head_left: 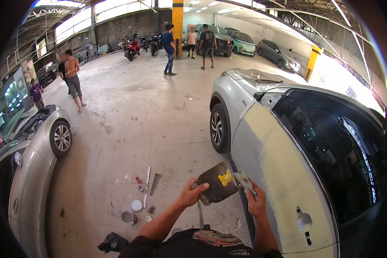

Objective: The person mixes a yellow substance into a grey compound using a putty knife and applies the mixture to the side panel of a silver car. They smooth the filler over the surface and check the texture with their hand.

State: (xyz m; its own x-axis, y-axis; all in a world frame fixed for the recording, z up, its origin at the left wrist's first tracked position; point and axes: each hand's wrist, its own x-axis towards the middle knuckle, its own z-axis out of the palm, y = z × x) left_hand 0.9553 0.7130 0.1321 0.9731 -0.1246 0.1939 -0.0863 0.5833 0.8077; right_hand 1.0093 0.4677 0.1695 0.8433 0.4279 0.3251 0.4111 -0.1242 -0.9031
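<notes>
My left hand (pixel 191 193) is closed on the near edge of a dark flat mixing board (pixel 211 185), with the thumb on top. A dab of bright yellow putty (pixel 225 177) lies near the board's far right corner. My right hand (pixel 256 202) grips a pale, smeared putty spreader (pixel 244 181), its blade close beside the board's right edge; I cannot tell whether they touch. Both hands are in front of a silver car's door (pixel 284 180), which has dried pale yellow filler over grey patches. The door handle (pixel 304 222) sits low on that panel.
On the floor to the left are an open can (pixel 128 217), a white lid (pixel 136 205), a long white strip (pixel 147 187), a grey blade (pixel 155 184) and a black bag (pixel 112 242). Another silver car (pixel 36 150) stands far left. Several people, motorcycles and parked cars are farther back.
</notes>
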